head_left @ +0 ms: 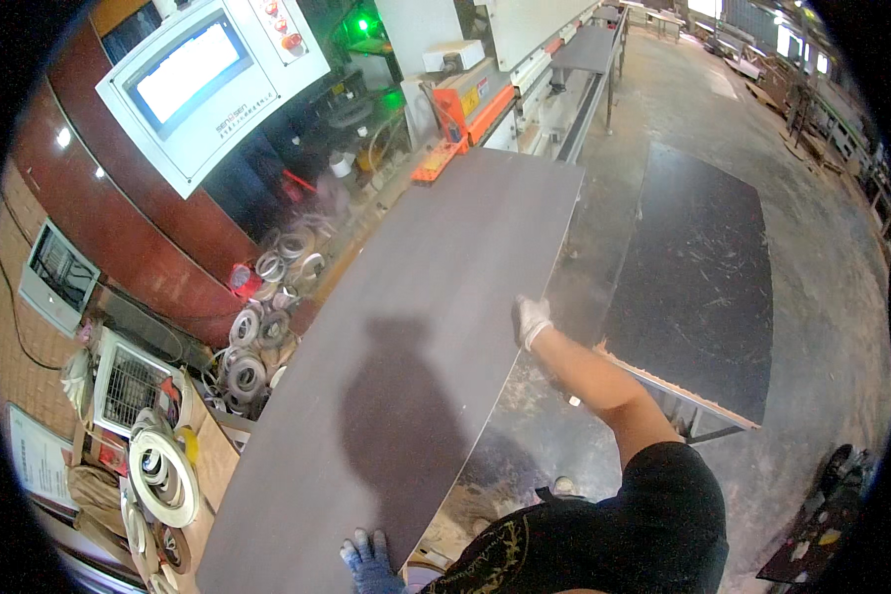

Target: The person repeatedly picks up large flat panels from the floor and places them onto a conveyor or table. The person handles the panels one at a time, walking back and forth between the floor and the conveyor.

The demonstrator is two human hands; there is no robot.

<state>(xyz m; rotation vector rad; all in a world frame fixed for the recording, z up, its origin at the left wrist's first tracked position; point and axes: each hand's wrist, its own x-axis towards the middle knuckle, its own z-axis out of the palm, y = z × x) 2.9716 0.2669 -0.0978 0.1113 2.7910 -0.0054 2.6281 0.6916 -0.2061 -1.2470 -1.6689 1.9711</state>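
Note:
A long grey-brown board (445, 257) lies in front of me, its far end against the orange guard (465, 124) of a machine. My right hand (532, 322), in a white glove, holds the board's right edge about midway along, and its fingers are only partly visible. Near the board's close end, my left hand (371, 564) wears a blue-grey glove. Its fingers are spread flat on the top face. My shadow falls across the middle of the board.
To the right, a dark scratched board (698, 277) rests on a low metal frame. Rolls of edge banding (247, 371) are heaped left of the board, with more rolls (163, 475) on a wooden stand. A control panel (213, 84) hangs at upper left. Another board (586, 49) lies farther along the machine.

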